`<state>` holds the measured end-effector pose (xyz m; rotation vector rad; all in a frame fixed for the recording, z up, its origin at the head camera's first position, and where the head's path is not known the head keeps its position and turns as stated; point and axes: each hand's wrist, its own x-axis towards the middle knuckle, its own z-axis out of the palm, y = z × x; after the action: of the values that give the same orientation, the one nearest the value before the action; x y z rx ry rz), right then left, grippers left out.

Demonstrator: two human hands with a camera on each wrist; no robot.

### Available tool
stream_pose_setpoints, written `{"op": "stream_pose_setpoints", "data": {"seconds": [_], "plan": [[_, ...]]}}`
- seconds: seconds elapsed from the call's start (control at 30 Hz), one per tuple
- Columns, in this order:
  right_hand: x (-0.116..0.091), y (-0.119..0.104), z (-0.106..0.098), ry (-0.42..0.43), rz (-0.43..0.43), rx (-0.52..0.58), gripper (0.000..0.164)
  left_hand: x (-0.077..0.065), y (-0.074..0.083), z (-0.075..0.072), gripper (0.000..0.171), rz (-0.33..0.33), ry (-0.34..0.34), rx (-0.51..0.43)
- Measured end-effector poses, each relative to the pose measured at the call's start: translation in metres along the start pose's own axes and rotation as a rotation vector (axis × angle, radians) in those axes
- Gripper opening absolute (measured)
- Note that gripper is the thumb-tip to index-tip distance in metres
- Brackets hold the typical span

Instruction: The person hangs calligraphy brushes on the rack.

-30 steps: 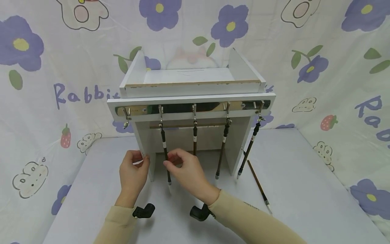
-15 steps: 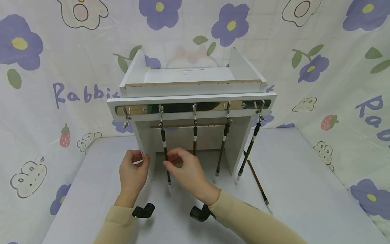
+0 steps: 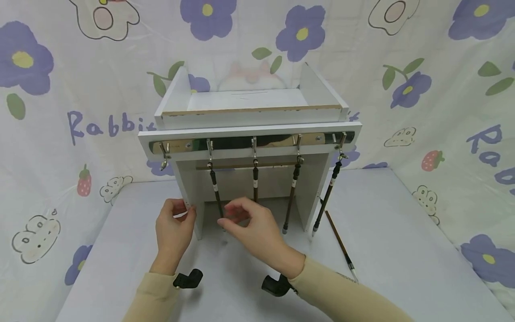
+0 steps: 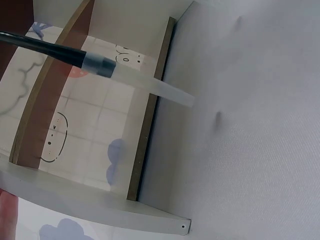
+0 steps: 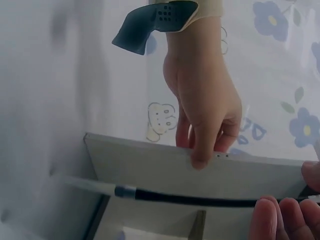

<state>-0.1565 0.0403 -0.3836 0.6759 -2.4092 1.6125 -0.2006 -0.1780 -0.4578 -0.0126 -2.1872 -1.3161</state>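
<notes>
A white wooden shelf (image 3: 250, 120) carries a metal hook rail (image 3: 241, 144). Several writing brushes hang from it, and the leftmost hook (image 3: 164, 156) bears none. My left hand (image 3: 173, 230) pinches the front edge of the left side panel (image 5: 135, 155), thumb on the inner face. Beside the leftmost hanging brush (image 3: 216, 190) is my right hand (image 3: 255, 228), thumb and fingers spread apart around its lower handle without visibly gripping it. That brush tilts slightly, its pale tip (image 4: 150, 84) hanging free above the table; in the head view the fingers partly hide the middle brush (image 3: 255, 179).
One loose brush (image 3: 339, 243) lies on the white table (image 3: 402, 250), right of the shelf. Behind stands a flower-patterned cloth backdrop (image 3: 249, 40). Black wrist cameras (image 3: 189, 279) jut inward from both sleeves.
My right hand has loosened from the leftmost brush and shifted slightly right and toward me. The brush's lower end has swung back toward the shelf. My left hand keeps its place on the panel.
</notes>
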Motion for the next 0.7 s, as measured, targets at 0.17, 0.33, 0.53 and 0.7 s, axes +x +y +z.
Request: {"op": "stream_pose_setpoints", "data": {"seconds": [0.17, 0.33, 0.53, 0.7], "plan": [[-0.013, 0.002, -0.023, -0.008, -0.021, -0.011, 0.027, 0.001, 0.000, 0.000, 0.019, -0.014, -0.004, -0.004], [-0.026, 0.011, -0.049, 0.002, 0.012, -0.042, 0.029, 0.003, 0.000, 0.000, 0.018, -0.004, 0.001, -0.008], [-0.041, 0.028, -0.080, 0.030, 0.054, -0.092, 0.032, 0.004, 0.002, -0.001, 0.018, -0.005, -0.008, -0.013], [-0.055, 0.047, -0.103, 0.039, 0.080, -0.138, 0.030, 0.001, 0.000, 0.000, 0.018, -0.013, -0.004, -0.002]]}}
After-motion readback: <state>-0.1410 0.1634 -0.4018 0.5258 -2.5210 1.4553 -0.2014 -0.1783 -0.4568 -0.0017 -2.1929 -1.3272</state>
